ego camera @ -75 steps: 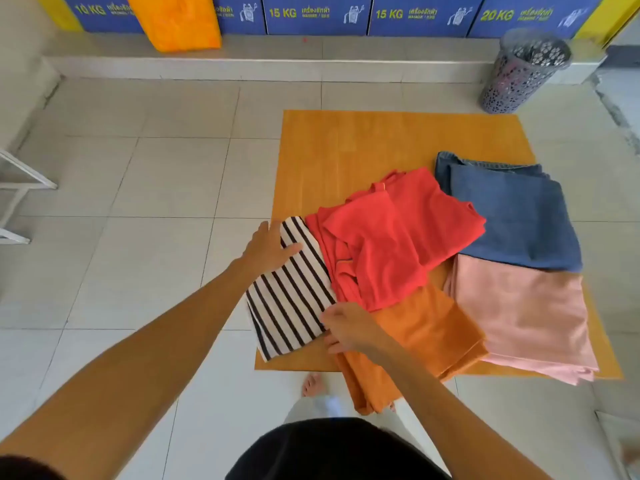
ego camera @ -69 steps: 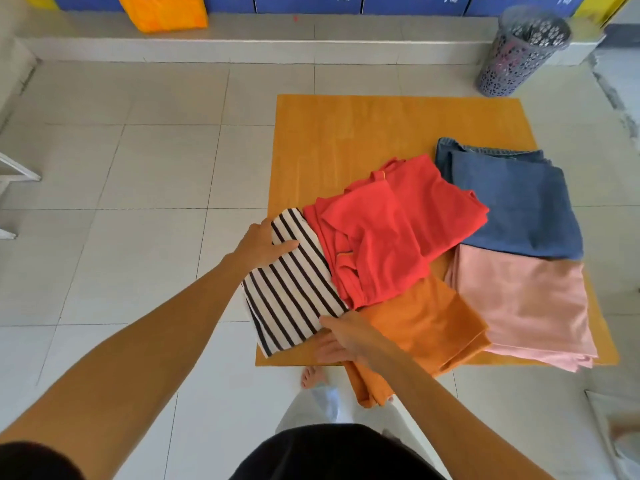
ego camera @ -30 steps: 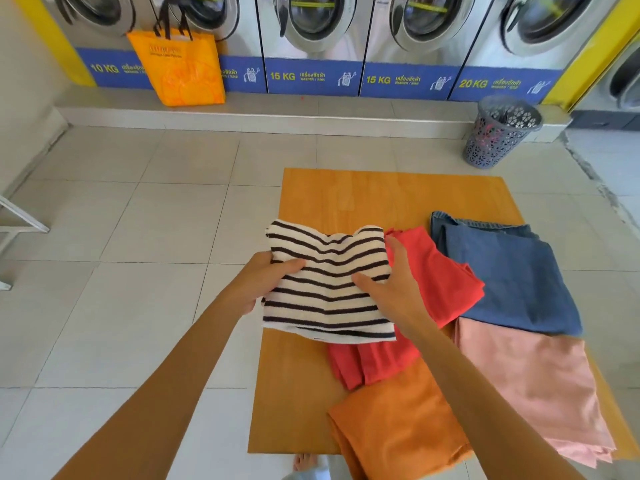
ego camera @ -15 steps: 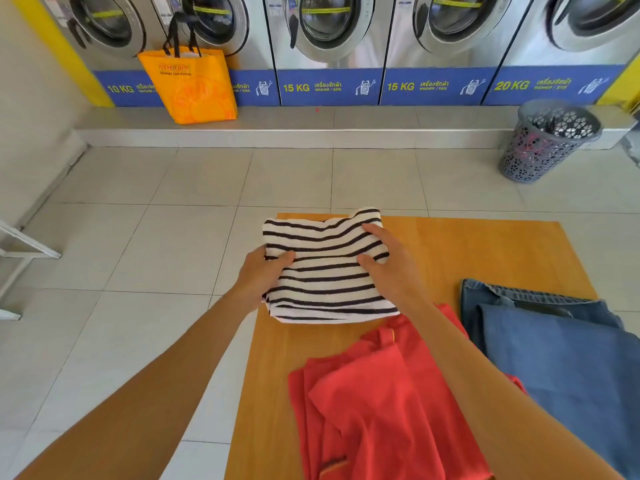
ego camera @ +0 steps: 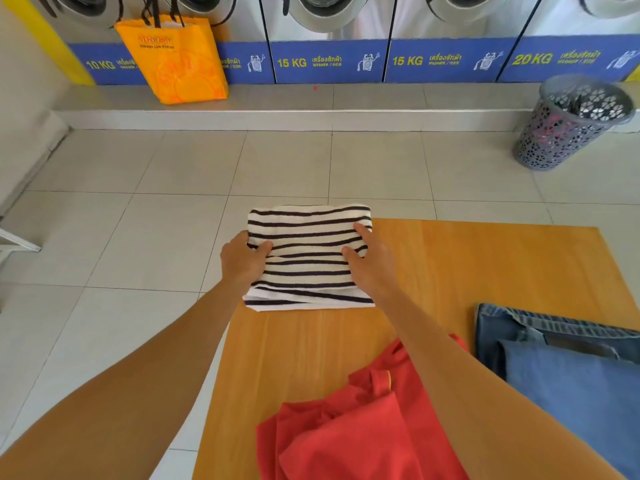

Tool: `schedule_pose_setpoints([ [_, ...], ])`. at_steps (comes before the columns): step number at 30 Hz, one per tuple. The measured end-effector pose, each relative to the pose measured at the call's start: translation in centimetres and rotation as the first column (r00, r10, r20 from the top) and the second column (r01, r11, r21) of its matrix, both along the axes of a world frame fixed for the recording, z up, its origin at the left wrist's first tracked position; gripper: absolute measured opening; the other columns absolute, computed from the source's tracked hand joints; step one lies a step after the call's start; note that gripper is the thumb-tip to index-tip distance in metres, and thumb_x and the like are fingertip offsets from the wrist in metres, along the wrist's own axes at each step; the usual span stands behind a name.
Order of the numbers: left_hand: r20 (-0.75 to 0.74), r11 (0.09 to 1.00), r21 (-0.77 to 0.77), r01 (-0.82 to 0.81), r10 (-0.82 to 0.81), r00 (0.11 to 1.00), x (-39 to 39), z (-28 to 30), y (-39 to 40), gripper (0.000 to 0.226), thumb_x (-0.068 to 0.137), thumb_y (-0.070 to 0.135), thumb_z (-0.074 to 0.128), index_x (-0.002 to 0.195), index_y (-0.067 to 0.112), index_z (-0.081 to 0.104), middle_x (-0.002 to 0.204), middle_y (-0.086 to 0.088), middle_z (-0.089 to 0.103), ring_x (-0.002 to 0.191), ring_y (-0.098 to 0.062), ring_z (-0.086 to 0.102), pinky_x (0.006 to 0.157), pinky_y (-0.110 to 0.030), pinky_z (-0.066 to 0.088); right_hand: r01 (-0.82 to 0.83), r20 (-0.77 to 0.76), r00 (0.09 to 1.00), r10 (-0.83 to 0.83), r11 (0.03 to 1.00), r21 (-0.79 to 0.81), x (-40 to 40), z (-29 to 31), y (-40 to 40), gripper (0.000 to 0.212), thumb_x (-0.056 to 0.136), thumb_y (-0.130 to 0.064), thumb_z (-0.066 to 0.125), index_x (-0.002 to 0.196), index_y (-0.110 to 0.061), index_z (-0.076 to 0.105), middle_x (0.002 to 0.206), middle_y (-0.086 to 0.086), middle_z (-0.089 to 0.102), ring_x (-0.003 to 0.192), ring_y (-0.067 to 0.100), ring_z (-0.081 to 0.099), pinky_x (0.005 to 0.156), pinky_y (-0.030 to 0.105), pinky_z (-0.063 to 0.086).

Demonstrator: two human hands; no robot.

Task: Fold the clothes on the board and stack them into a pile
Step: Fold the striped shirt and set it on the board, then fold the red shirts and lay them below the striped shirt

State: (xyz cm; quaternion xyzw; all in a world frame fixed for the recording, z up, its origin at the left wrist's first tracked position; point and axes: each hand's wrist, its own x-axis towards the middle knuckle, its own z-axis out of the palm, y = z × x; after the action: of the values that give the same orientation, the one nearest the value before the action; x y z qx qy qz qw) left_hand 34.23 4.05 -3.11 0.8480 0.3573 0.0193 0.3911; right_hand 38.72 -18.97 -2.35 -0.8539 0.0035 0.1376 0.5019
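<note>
Striped garment (ego camera: 310,258), folded: at the board's (ego camera: 485,271) far-left corner, between both hands. Left hand (ego camera: 244,259) grips its left edge; right hand (ego camera: 369,263) grips its right.

- I see a floor (ego camera: 104,237) of pale square tiles.
- A raised step (ego camera: 346,109) carries a row of washing machines (ego camera: 325,36) with blue labelled panels.
- An orange bag (ego camera: 176,60) stands on the step.
- A grey perforated basket (ego camera: 568,123) sits far right.
</note>
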Motion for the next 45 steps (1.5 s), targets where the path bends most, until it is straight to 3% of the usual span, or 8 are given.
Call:
schedule_pose_setpoints([
  [4, -0.057, 0.999, 0.015, -0.034, 0.034, 0.998, -0.9, 0.8, -0.6, 0.056, 0.096, 0.040, 0.058, 0.142, 0.012, 0.043, 0.135, -0.018, 0.050, 0.116, -0.033, 0.056, 0.087, -0.036, 0.044, -0.037, -0.045, 0.998, 0.036, 0.999, -0.026, -0.2, 0.3, -0.2, 0.058, 0.100, -0.032, 0.058, 0.153, -0.031, 0.036, 0.148, 0.008, 0.045, 0.136, 0.027, 0.044, 0.112, 0.045, 0.043],
  [11, 0.013, 0.999, -0.044, 0.004, -0.003, 1.000, -11.0, 4.7, -4.2, 0.060, 0.092, 0.029, 0.063, 0.145, 0.022, 0.038, 0.142, -0.009, 0.039, 0.121, -0.025, 0.051, 0.090, -0.035, 0.050, 0.020, 0.035, 0.999, -0.014, 0.984, -0.176, -6.9, 4.2, -4.8, 0.051, 0.095, -0.020, 0.057, 0.145, -0.020, 0.046, 0.127, 0.005, 0.050, 0.118, 0.025, 0.053, 0.095, 0.034, 0.046],
  [15, -0.156, 0.981, -0.189, 0.052, -0.083, 0.984, -20.9, 6.3, -7.2, 0.057, 0.092, 0.043, 0.062, 0.143, 0.026, 0.042, 0.138, -0.004, 0.053, 0.115, -0.021, 0.056, 0.092, -0.038, 0.048, 0.122, 0.094, 0.990, -0.105, 0.973, -0.197, -14.4, 5.8, -9.5, 0.042, 0.093, -0.020, 0.061, 0.135, -0.019, 0.055, 0.131, 0.008, 0.052, 0.108, 0.018, 0.055, 0.094, 0.027, 0.041],
  [18, -0.322, 0.938, -0.346, 0.033, -0.151, 0.935, -27.1, 6.3, -9.4, 0.066, 0.086, 0.065, 0.059, 0.138, 0.026, 0.045, 0.121, -0.002, 0.062, 0.108, -0.025, 0.063, 0.094, -0.045, 0.053, 0.143, 0.114, 0.987, -0.113, 0.944, -0.297, -19.4, 5.8, -12.6, 0.042, 0.090, -0.020, 0.064, 0.131, -0.016, 0.058, 0.131, 0.011, 0.056, 0.120, 0.027, 0.050, 0.102, 0.036, 0.042],
  [23, -0.273, 0.880, -0.474, 0.000, -0.147, 0.951, -30.6, 5.0, -13.6, 0.075, 0.073, 0.076, 0.065, 0.126, 0.024, 0.049, 0.116, 0.007, 0.065, 0.107, -0.024, 0.065, 0.093, -0.048, 0.055, 0.171, 0.132, 0.983, -0.126, 0.890, -0.422, -23.6, 6.2, -14.6, 0.042, 0.087, -0.018, 0.065, 0.129, -0.014, 0.060, 0.125, 0.016, 0.057, 0.114, 0.038, 0.051, 0.100, 0.047, 0.043],
  [31, -0.117, 0.915, -0.396, 0.074, -0.130, 0.985, -31.6, 4.9, -16.1, 0.090, 0.063, 0.049, 0.088, 0.136, 0.020, 0.043, 0.128, 0.002, 0.059, 0.116, -0.020, 0.060, 0.097, -0.038, 0.051, -0.077, -0.220, 0.975, -0.030, 0.882, -0.464, -29.9, 5.6, -11.9, 0.066, 0.087, -0.053, 0.062, 0.137, -0.014, 0.043, 0.125, 0.016, 0.060, 0.118, 0.038, 0.058, 0.096, 0.047, 0.049],
  [39, -0.162, 0.945, -0.323, 0.056, -0.113, 0.980, -32.9, 3.6, -16.6, 0.114, 0.057, 0.071, 0.077, 0.147, 0.017, 0.031, 0.136, -0.009, 0.049, 0.121, -0.030, 0.055, 0.097, -0.048, 0.052, -0.068, -0.335, 0.940, -0.065, 0.926, -0.371, -31.3, 5.3, -11.3, 0.065, 0.083, -0.058, 0.069, 0.123, -0.009, 0.053, 0.127, 0.013, 0.063, 0.119, 0.035, 0.058, 0.090, 0.038, 0.047],
  [45, -0.121, 0.926, 0.196, 0.323, -0.304, 0.945, -29.8, 4.2, -16.5, 0.078, 0.083, 0.060, 0.063, 0.146, 0.020, 0.041, 0.150, -0.010, 0.036, 0.140, -0.032, 0.031, 0.114, -0.052, 0.029, -0.172, -0.375, 0.926, 0.040, 0.930, -0.326, -32.6, 6.0, -11.2, 0.065, 0.083, -0.050, 0.072, 0.131, -0.010, 0.051, 0.131, 0.008, 0.061, 0.124, 0.031, 0.056, 0.095, 0.035, 0.045],
])
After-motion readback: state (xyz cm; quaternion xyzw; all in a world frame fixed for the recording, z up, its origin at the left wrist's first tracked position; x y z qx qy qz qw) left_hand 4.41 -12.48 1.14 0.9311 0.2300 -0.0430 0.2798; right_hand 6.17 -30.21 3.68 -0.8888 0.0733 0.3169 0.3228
